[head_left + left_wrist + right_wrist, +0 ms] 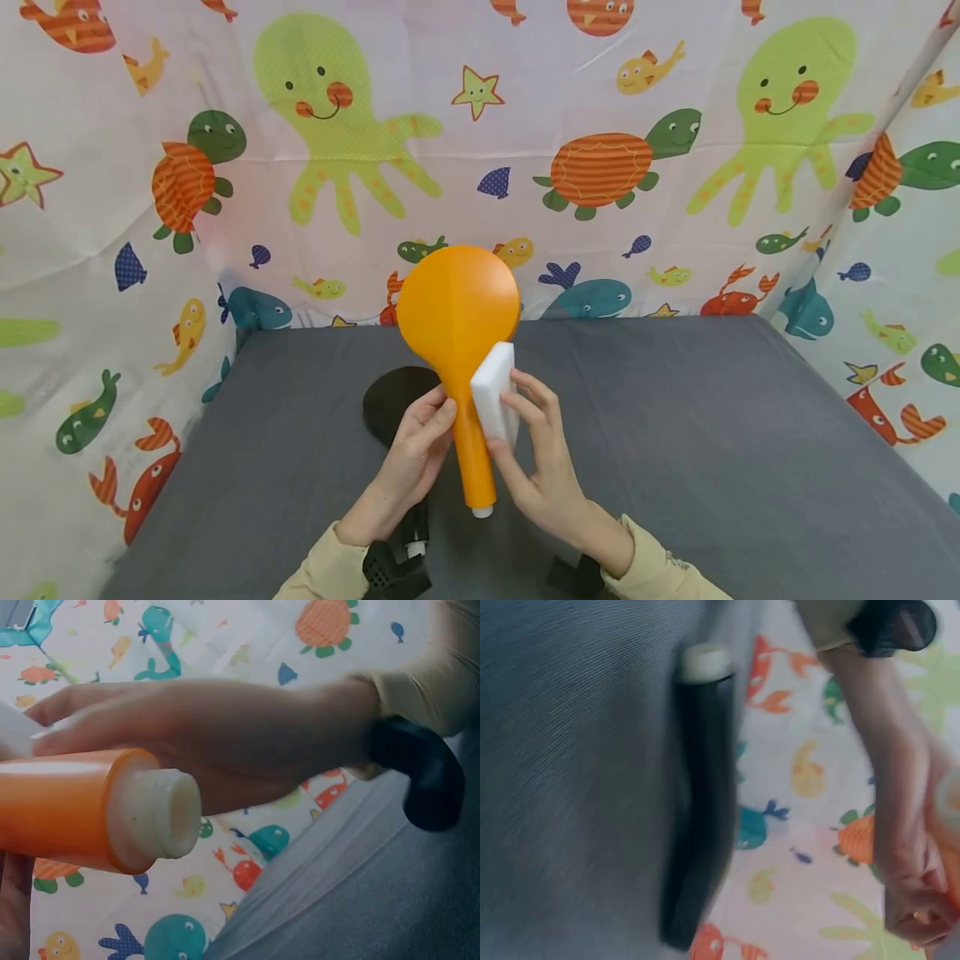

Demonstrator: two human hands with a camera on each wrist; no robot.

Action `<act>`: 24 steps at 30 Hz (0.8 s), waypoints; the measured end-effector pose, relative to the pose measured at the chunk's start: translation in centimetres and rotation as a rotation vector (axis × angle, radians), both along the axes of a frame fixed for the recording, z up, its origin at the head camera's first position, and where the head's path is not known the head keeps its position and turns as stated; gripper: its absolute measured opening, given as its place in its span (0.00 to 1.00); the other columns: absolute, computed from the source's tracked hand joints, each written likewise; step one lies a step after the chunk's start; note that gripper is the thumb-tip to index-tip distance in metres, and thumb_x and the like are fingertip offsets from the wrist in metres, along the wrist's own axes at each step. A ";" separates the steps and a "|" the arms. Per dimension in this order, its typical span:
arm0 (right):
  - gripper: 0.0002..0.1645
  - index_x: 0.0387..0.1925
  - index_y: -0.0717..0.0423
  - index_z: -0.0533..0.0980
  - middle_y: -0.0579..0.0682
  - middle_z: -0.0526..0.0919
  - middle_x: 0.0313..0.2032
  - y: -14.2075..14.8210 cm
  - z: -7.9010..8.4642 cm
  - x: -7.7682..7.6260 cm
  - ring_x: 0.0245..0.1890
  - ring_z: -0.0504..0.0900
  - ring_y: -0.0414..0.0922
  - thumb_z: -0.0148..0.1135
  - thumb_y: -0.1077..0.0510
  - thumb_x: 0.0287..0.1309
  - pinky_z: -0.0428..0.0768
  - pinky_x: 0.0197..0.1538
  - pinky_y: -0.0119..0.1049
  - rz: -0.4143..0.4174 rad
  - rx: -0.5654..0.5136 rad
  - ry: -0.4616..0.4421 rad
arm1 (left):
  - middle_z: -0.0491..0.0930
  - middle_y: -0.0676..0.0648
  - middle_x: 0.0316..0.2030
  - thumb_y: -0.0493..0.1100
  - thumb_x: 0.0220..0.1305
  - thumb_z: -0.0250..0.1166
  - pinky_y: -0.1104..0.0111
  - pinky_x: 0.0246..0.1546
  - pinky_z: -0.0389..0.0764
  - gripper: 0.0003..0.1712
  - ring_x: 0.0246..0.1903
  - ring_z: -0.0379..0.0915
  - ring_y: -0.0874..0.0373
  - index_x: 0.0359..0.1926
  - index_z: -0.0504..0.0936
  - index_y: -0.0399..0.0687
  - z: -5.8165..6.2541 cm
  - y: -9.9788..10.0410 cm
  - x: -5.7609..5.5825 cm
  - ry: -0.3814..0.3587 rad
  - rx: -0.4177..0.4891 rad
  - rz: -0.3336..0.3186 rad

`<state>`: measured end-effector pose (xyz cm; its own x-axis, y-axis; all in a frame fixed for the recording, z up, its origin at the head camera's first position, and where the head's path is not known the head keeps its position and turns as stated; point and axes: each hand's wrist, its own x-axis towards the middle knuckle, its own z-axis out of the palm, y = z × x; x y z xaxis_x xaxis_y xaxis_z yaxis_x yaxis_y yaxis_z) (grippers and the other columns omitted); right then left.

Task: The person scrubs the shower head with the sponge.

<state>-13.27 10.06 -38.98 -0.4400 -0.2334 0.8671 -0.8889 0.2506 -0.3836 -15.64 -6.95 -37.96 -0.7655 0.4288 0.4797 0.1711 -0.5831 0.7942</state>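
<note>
Nearest the camera, below the orange paddle (457, 317), are the pale sleeves (667, 571), with a dark wrist device (393, 571) showing just beyond the left one. Behind the orange paddle and out to both sides of it hangs a white cloth backdrop (540, 42) printed with octopuses, turtles, fish, crabs and whales. Beneath it spreads the table (660, 467), covered in dark grey. The orange paddle itself is held up off that surface, its broad rounded head uppermost and its handle pointing down towards the person, tilted slightly. A dark paddle (397, 396) lies on the table under and to the left of the orange paddle, partly hidden by the left arm. The right hand (543, 467), just right of the orange paddle, pinches the white block (492, 392) between thumb and fingers; the left hand (420, 446) grips the handle just below the head. The white block stands on edge at the right side of the handle, overlapping it in the head view; whether the two touch I cannot tell. Smallest is the white tip (482, 511) at the orange paddle's lower end.
</note>
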 end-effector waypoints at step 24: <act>0.33 0.63 0.63 0.53 0.57 0.54 0.61 -0.4 1.3 -0.7 0.58 0.63 0.55 0.55 0.71 0.59 0.73 0.55 0.41 0.103 -0.257 -0.345 | 0.73 0.48 0.39 0.36 0.71 0.47 0.69 0.43 0.72 0.14 0.36 0.69 0.58 0.54 0.72 0.39 -0.7 0.4 0.2 0.005 -0.096 0.116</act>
<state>-13.95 9.65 -37.66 -0.6997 -0.0867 0.7092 -0.7131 0.0252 -0.7006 -15.47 -6.57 -38.61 -0.8102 0.3818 0.4447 0.2370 -0.4806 0.8443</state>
